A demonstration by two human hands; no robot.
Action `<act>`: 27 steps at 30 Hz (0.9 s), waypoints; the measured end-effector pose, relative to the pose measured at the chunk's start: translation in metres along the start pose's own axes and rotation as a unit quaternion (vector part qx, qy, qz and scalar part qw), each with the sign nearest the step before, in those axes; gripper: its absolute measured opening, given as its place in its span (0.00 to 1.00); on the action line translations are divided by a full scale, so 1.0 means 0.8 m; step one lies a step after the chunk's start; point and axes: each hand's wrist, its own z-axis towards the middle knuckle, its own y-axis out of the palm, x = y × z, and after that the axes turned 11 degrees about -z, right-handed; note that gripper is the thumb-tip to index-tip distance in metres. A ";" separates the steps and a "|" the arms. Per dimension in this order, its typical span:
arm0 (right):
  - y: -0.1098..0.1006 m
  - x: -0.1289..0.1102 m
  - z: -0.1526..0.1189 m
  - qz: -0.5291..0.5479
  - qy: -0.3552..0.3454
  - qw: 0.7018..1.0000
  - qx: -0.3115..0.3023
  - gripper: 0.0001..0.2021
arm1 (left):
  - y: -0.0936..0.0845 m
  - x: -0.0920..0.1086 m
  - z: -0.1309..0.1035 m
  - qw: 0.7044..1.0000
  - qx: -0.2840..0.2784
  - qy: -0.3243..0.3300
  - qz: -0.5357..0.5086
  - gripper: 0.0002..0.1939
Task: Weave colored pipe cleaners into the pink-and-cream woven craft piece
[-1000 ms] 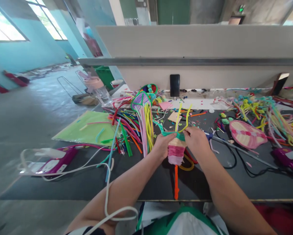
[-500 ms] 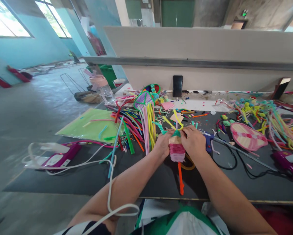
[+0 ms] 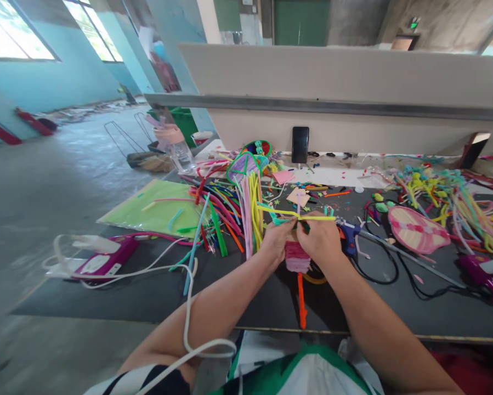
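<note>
Black bench [image 3: 126, 296] in front of you, pale panel [image 3: 332, 71] along its far side. Green bag [image 3: 159, 206] flat at the left end; loose tangle [image 3: 435, 184] of stems at the far right. White cable [image 3: 189, 312] runs across your left forearm. Your left hand [image 3: 278, 241] pinches the top end of the striped piece, thumb and fingers pressed together. Your right hand [image 3: 320, 238] is closed on the same end from the other side; can't tell if it nips the yellow stem too, fingertips partly hidden. Pink oval [image 3: 421, 230] lies well right of your hands. Striped piece [image 3: 298, 257] sits over the bench near the front edge, between your hands, pink and lilac bands facing you, top covered by your fingers. Glue gun [image 3: 349, 238] just beside your right hand. Phone [image 3: 300, 144] upright at the panel. Orange stem [image 3: 301, 304] sticks out of the piece toward you. Yellow stem [image 3: 318, 218] spreads sideways over the top, one end each way
</note>
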 end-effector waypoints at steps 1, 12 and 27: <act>-0.001 0.000 0.000 0.007 0.001 1.000 -0.001 0.09 | 0.000 0.001 -0.001 1.000 -0.001 0.000 -0.003 0.13; -0.003 0.011 0.001 -0.020 0.067 0.997 0.041 0.11 | 0.006 0.021 0.004 0.999 -0.035 0.013 0.023 0.19; -0.002 0.003 -0.004 -0.005 0.022 0.999 0.046 0.10 | 0.014 0.060 -0.011 0.794 -0.036 0.400 0.456 0.06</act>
